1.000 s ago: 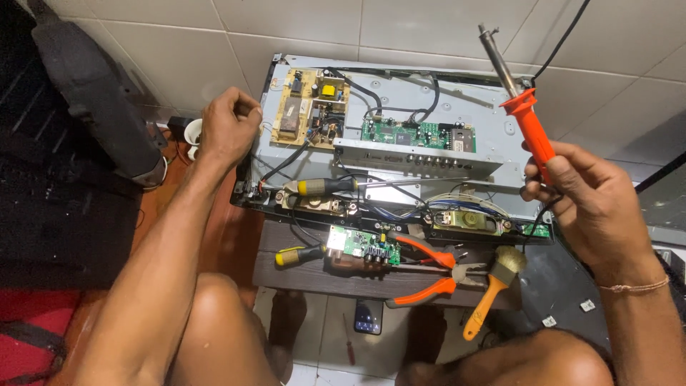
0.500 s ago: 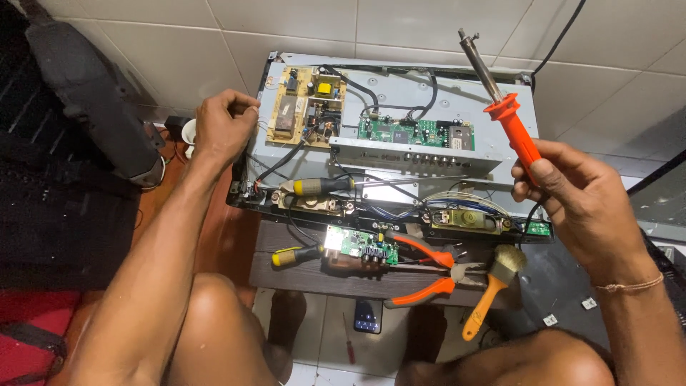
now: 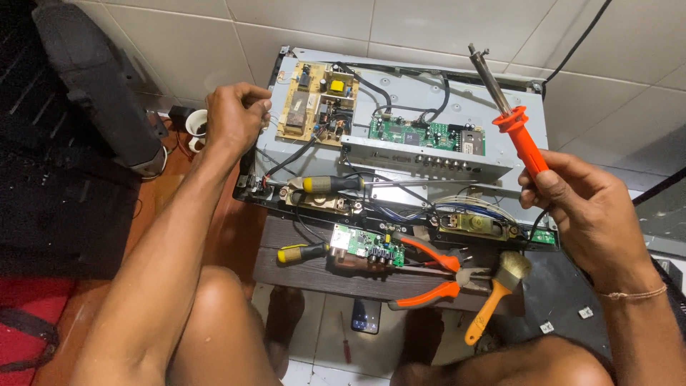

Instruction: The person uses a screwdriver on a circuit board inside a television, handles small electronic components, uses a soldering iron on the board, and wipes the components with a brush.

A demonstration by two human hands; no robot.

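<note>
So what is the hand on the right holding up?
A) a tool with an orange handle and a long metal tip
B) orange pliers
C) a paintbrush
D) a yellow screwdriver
A: the right hand is closed around the soldering iron by its orange handle, metal tip pointing up, while the brush, pliers and screwdriver lie untouched.

Orange pliers (image 3: 429,275) lie beside a brush (image 3: 500,286) and screwdrivers (image 3: 336,184).
</note>
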